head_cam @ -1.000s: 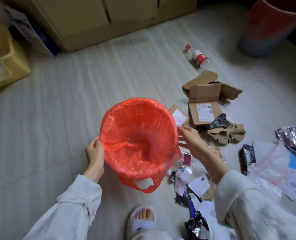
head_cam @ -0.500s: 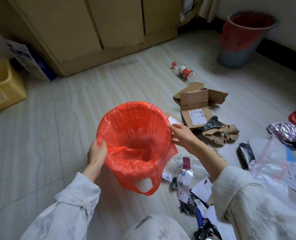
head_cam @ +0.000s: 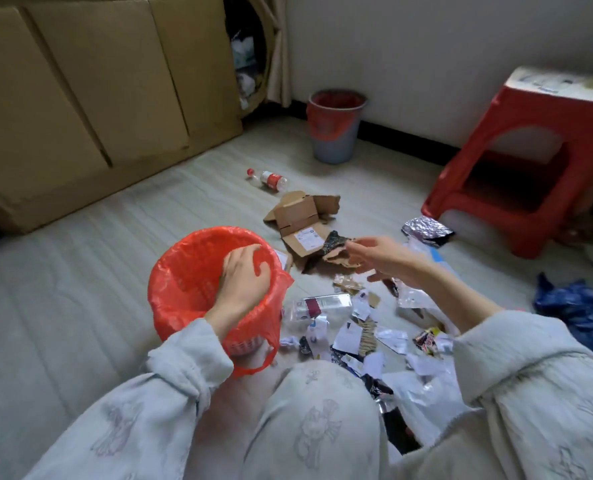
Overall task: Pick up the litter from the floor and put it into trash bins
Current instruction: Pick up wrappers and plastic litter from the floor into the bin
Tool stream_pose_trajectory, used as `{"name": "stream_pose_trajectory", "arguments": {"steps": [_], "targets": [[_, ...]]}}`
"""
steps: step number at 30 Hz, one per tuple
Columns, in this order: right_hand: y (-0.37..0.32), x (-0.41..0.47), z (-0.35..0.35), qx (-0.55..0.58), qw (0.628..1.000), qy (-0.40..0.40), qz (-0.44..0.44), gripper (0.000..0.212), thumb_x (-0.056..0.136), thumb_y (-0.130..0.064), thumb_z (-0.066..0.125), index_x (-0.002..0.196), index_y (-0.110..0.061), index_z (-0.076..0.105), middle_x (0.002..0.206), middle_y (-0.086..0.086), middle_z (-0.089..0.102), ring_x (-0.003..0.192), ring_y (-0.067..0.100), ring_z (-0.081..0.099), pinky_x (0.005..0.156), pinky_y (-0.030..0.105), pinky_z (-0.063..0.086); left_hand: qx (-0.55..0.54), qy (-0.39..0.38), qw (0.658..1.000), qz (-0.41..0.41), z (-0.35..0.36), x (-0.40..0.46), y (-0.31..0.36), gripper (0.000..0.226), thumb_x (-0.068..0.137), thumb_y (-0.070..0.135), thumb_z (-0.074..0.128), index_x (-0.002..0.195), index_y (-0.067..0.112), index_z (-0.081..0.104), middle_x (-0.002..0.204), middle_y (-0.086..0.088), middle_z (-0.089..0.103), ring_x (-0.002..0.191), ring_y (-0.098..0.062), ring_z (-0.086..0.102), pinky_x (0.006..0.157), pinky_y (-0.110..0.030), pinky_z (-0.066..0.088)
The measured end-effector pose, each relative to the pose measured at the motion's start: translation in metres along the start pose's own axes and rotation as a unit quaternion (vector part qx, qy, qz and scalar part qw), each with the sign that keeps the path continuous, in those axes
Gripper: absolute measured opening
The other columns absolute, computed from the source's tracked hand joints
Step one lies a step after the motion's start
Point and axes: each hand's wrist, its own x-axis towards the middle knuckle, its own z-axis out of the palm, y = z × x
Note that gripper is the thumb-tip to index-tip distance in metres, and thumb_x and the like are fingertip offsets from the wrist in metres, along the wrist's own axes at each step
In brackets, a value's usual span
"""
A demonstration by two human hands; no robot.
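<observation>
A small basket bin lined with a red plastic bag (head_cam: 184, 271) stands on the floor before my knees. My left hand (head_cam: 243, 282) grips its right rim, fingers inside the liner. My right hand (head_cam: 388, 258) reaches out over the litter with its fingers apart, the tips at a black wrapper on crumpled brown paper (head_cam: 334, 242). Scraps of paper, foil and wrappers (head_cam: 357, 327) lie scattered between the bin and my right arm. A flattened cardboard box (head_cam: 298, 216) and a plastic bottle with a red label (head_cam: 269, 178) lie farther out.
A grey bin with a red liner (head_cam: 334, 133) stands by the far wall. A red plastic stool (head_cam: 516, 161) is at the right, silver foil (head_cam: 426, 228) near its foot. A blue bag (head_cam: 579, 306) lies at the right edge. Large cardboard panels (head_cam: 97, 98) line the left.
My view has tilted up, showing more of the room. My left hand moved from the bin's left rim to its right rim. My right hand let go and reached toward the wrapper.
</observation>
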Motion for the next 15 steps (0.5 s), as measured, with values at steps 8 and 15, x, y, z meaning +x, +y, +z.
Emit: {"name": "stream_pose_trajectory", "arguments": {"steps": [8,15], "targets": [[0.074,-0.009,-0.02,-0.089,0.996,-0.014,0.017,0.038,0.097,-0.034,0.044,0.125,-0.009,0.054,0.119,0.013,0.062,0.101,0.027,0.061,0.08,0.035,0.053,-0.019,-0.25,0.959,0.133,0.084,-0.01,0.051,0.041,0.095,0.019,0.045,0.135,0.013,0.042,0.138,-0.006,0.044,0.128,-0.017,0.04,0.107,-0.027,0.027],[0.177,0.092,0.02,-0.139,0.987,-0.046,0.066,0.05,0.094,-0.035,0.05,0.137,-0.01,0.043,0.134,0.011,0.054,0.118,0.025,0.054,0.098,0.032,0.041,0.093,-0.368,0.919,0.102,0.202,0.006,-0.009,0.056,0.089,0.017,0.052,0.142,0.015,0.032,0.148,-0.008,0.03,0.136,-0.022,0.028,0.114,-0.034,0.022]]}}
